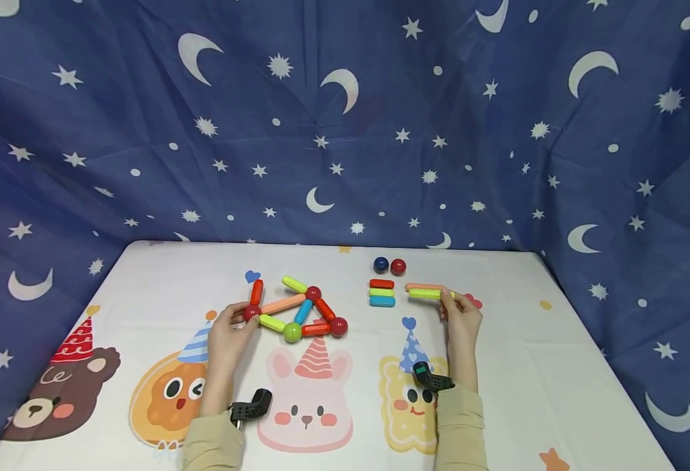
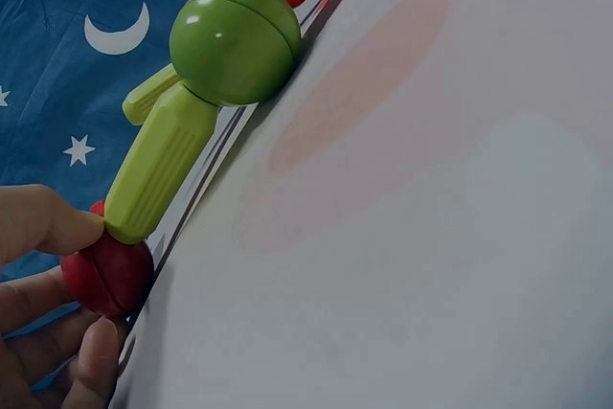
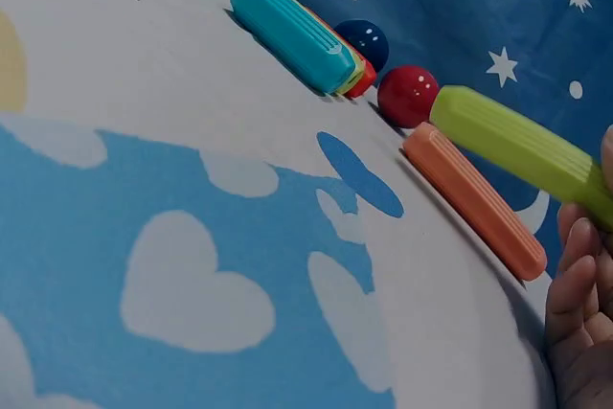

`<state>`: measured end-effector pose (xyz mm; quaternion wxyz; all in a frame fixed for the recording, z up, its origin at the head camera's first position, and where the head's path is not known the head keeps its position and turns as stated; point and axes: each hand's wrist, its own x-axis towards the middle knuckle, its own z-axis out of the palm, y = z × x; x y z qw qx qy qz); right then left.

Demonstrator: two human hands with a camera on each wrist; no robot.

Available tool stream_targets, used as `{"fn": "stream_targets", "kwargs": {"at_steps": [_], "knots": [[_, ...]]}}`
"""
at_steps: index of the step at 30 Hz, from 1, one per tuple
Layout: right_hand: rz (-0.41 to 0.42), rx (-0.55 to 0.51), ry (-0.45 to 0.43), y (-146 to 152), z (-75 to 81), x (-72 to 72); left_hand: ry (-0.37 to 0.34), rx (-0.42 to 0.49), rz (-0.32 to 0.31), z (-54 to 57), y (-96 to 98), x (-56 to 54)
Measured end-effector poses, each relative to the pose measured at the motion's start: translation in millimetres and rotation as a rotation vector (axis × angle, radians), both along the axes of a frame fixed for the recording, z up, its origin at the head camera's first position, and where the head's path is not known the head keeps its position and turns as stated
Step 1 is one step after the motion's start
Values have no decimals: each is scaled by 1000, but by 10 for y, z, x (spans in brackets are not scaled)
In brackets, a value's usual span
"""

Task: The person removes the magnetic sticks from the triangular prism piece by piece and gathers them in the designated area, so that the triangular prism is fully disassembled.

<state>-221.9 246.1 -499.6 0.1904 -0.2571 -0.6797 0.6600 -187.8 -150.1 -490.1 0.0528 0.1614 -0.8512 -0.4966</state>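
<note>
Here, a red ball (image 1: 252, 313) is pinched by the left hand (image 1: 229, 332), a yellow stick (image 1: 424, 294) by the right hand (image 1: 462, 320).

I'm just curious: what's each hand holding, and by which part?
Right hand: the long lime stick, by its right end. Left hand: the leftmost red ball, by opposite sides.

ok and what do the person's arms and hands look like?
Left hand and right hand: both ungloved. Left sleeve and right sleeve: plain beige, creased, ending on the forearm. A small black device sits by each wrist: left device, right device; the right one shows a small greenish patch.
</note>
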Motion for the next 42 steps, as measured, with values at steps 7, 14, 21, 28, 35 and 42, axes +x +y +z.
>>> {"fn": "stream_targets", "kwargs": {"at_steps": [7,14,21,28,35,42], "knots": [[23,147,-68,18,-28,1,11,3,9,-8,22,-2],[17,190,-94,13,-36,4,10,8,-3,-22,13,-9],[22,117,-101,0,-44,-46,10,12,3,-32,1,-21],[-1,110,-137,-9,-39,-70,9,12,0,-37,-5,-21],[33,98,-88,-7,-7,-11,6,7,-1,-29,-3,-21],[10,24,-73,-59,109,28,14,7,1,-34,-3,-21]]}}
